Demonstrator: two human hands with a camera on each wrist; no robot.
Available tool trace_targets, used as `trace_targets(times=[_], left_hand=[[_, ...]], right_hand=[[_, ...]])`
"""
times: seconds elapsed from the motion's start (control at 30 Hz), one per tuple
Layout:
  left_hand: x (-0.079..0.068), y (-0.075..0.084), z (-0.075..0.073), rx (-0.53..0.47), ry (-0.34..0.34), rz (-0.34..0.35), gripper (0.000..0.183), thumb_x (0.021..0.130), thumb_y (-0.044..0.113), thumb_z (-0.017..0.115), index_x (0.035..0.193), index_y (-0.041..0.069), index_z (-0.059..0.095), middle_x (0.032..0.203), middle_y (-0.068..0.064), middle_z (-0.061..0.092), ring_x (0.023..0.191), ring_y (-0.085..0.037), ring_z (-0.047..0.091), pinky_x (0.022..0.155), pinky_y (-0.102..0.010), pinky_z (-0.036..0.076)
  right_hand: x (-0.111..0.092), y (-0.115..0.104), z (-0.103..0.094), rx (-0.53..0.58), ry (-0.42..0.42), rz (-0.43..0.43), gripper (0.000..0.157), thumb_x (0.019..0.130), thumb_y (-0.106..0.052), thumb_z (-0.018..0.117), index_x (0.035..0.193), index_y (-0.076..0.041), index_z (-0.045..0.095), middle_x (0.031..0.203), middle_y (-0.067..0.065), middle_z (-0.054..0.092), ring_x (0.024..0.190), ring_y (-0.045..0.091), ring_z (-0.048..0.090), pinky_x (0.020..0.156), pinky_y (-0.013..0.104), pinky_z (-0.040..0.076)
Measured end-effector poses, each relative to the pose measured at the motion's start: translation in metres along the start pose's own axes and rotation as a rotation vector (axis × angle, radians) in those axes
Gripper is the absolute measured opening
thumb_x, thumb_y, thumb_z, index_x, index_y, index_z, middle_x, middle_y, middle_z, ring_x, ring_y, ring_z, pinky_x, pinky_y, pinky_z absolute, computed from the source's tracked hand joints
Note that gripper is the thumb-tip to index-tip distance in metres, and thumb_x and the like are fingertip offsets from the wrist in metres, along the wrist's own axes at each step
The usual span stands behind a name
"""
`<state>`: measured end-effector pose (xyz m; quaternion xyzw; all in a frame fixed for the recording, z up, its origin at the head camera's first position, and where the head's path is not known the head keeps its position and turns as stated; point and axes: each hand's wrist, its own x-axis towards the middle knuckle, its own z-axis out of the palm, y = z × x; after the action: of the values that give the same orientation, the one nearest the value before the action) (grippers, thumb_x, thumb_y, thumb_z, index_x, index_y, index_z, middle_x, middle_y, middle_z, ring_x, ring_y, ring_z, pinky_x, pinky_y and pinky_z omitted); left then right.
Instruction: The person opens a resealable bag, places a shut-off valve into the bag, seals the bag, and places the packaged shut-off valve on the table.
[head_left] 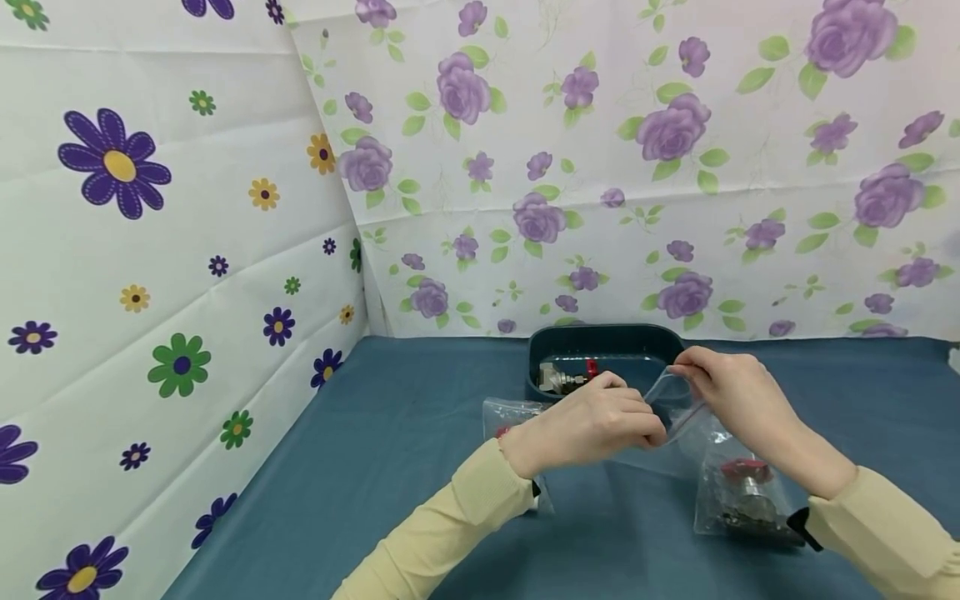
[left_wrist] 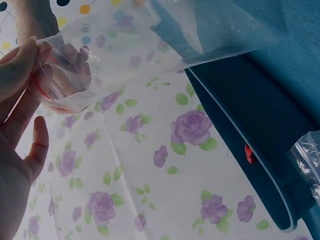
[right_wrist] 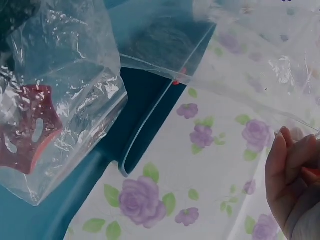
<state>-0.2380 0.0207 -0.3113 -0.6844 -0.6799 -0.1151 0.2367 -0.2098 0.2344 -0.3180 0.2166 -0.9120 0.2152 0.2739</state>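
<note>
An empty-looking clear zip bag (head_left: pixel 660 458) hangs between my two hands, its mouth held up and spread apart. My left hand (head_left: pixel 592 423) pinches one side of the mouth. On the opposite side, the fingers of my right hand (head_left: pixel 738 398) pinch the other edge. A red line (left_wrist: pixel 40 87) runs along the zip in the left wrist view. Through the film, part of the blue bin (right_wrist: pixel 145 125) shows behind the bag in the right wrist view.
Behind the hands stands a dark blue bin (head_left: pixel 607 332) holding a metal fitting (head_left: pixel 552 379) and a red handle piece (head_left: pixel 592 367). A bagged metal part with a red handle (head_left: pixel 746 492) lies below my right wrist. Another clear bag (head_left: pixel 510 410) lies partly hidden behind my left wrist.
</note>
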Motion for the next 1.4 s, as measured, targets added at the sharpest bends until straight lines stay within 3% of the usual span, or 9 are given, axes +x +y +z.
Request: trace_targets(times=[0.1,0.33,0.47,0.63,0.97,1.23,1.4], left_hand=[[-0.001,-0.001,0.001,0.017,0.013,-0.001,0.002,0.086,0.019,0.064,0.088,0.019,0.065,0.086,0.011,0.061,0.083,-0.001,0.05,0.082,-0.017,0.031],[-0.006,-0.015,-0.001,0.041,0.106,-0.015,0.025,0.082,0.021,0.068,0.105,0.012,0.065,0.106,0.002,0.06,0.106,-0.007,0.049,0.087,-0.018,0.032],[-0.01,-0.022,-0.004,0.035,0.152,-0.036,0.024,0.081,0.016,0.069,0.104,0.009,0.065,0.105,0.0,0.059,0.104,-0.009,0.05,0.088,-0.018,0.032],[-0.013,-0.03,-0.004,0.063,0.161,-0.058,0.025,0.081,0.016,0.07,0.104,0.009,0.065,0.106,0.0,0.059,0.103,-0.009,0.05,0.091,-0.018,0.031],[-0.013,-0.032,0.004,-0.042,0.178,0.015,0.005,0.083,0.01,0.066,0.087,0.008,0.066,0.101,-0.004,0.061,0.097,-0.009,0.053,0.088,-0.013,0.033],[-0.014,-0.032,0.011,-0.118,0.206,0.039,0.004,0.083,0.011,0.066,0.086,0.01,0.068,0.092,0.0,0.063,0.092,-0.004,0.055,0.084,-0.012,0.035],[-0.017,-0.032,0.014,-0.107,0.211,0.047,0.009,0.087,0.01,0.061,0.086,0.014,0.069,0.089,0.003,0.062,0.086,-0.003,0.055,0.079,-0.011,0.036]], right_hand=[[0.0,0.002,0.001,0.011,-0.011,-0.01,0.006,0.088,-0.003,0.058,0.088,-0.008,0.061,0.059,-0.01,0.044,0.044,0.003,0.035,0.04,0.023,0.031],[0.0,0.007,0.001,0.019,-0.032,-0.05,0.006,0.086,-0.005,0.06,0.088,-0.011,0.062,0.062,-0.011,0.046,0.044,0.001,0.036,0.041,0.023,0.033],[0.0,0.009,0.0,0.027,-0.034,-0.078,0.007,0.086,-0.006,0.061,0.089,-0.012,0.062,0.062,-0.011,0.046,0.044,0.001,0.034,0.04,0.022,0.032],[0.001,0.009,0.0,0.052,-0.049,-0.079,0.009,0.086,-0.007,0.061,0.089,-0.015,0.061,0.062,-0.011,0.047,0.043,0.001,0.033,0.04,0.022,0.031],[0.003,0.007,0.005,0.081,-0.066,-0.072,0.007,0.087,-0.009,0.061,0.089,-0.016,0.062,0.06,-0.013,0.045,0.044,0.002,0.035,0.042,0.023,0.032],[0.008,0.002,0.013,0.099,-0.081,-0.049,0.007,0.089,-0.013,0.059,0.088,-0.018,0.063,0.059,-0.013,0.044,0.045,0.003,0.037,0.042,0.023,0.032],[0.011,-0.002,0.018,0.11,-0.095,-0.044,0.007,0.089,-0.014,0.058,0.086,-0.019,0.063,0.059,-0.009,0.045,0.043,0.004,0.035,0.041,0.024,0.032]])
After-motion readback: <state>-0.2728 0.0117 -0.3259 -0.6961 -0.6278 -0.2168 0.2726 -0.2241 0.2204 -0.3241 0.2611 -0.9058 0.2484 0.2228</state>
